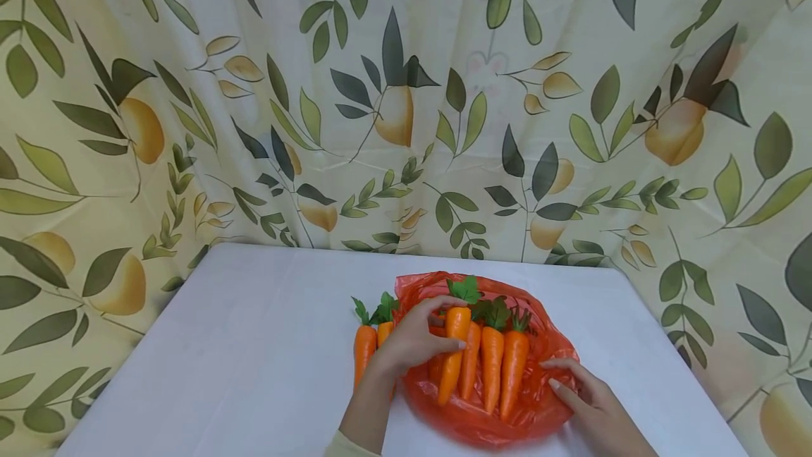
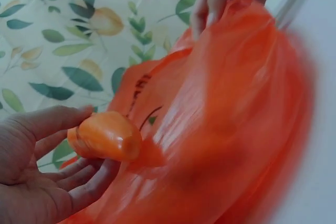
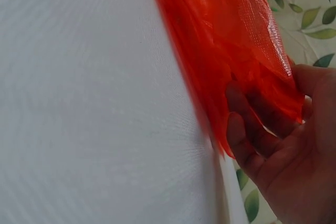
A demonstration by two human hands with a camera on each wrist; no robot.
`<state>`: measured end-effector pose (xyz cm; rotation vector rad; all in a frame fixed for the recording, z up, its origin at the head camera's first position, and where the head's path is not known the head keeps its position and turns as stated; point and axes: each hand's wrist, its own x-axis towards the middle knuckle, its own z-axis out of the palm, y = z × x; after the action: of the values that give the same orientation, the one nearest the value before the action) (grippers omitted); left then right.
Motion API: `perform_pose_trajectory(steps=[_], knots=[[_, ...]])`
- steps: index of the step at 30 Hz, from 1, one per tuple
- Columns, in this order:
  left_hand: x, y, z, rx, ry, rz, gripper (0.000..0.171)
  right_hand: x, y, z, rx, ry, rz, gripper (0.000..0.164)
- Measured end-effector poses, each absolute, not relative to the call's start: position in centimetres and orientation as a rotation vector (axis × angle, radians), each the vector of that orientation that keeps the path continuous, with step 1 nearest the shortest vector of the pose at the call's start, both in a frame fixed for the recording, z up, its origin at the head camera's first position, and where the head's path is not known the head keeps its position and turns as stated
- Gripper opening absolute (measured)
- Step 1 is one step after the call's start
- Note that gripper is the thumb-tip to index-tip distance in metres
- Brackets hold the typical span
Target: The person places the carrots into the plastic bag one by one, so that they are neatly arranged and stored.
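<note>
One carrot (image 1: 451,369), gripped in the fingers of the nearer left hand (image 1: 415,336), runs lengthwise from leafy top (image 1: 466,290) past the fingertips to tip below the thumb, over a red bag (image 1: 469,429) the right hand (image 1: 590,397) holds.

Red translucent plastic bag (image 1: 469,427): crinkled, mouth spread wide, dark print, sitting on the white counter (image 1: 254,344). At least three glossy orange tapered carrots (image 1: 492,369) with leafy green tops lie in it side by side, tops toward the far rim, tips near. Left hand (image 1: 415,336) pinches one orange carrot (image 1: 451,367) over them, thick end up, tip down; can't tell from here if it touches plastic. Right hand (image 1: 586,397) grips the bag's right edge. Two green-topped orange carrots (image 1: 364,350) lie just left of the bag, partly behind the left arm.
</note>
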<state>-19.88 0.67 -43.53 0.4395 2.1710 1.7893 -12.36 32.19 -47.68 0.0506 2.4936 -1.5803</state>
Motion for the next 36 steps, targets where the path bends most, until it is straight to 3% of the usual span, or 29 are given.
perform_pose_trajectory(steps=[20,36], knots=[[-19.3,6.6,-45.1,0.345,2.094,1.879,0.051,-12.2,32.2,-47.6,0.075,2.481,-1.582,0.035],[-19.3,8.8,-45.9,0.378,2.182,1.751,0.051,-12.2,32.4,-47.6,0.069,2.473,-1.589,0.036]])
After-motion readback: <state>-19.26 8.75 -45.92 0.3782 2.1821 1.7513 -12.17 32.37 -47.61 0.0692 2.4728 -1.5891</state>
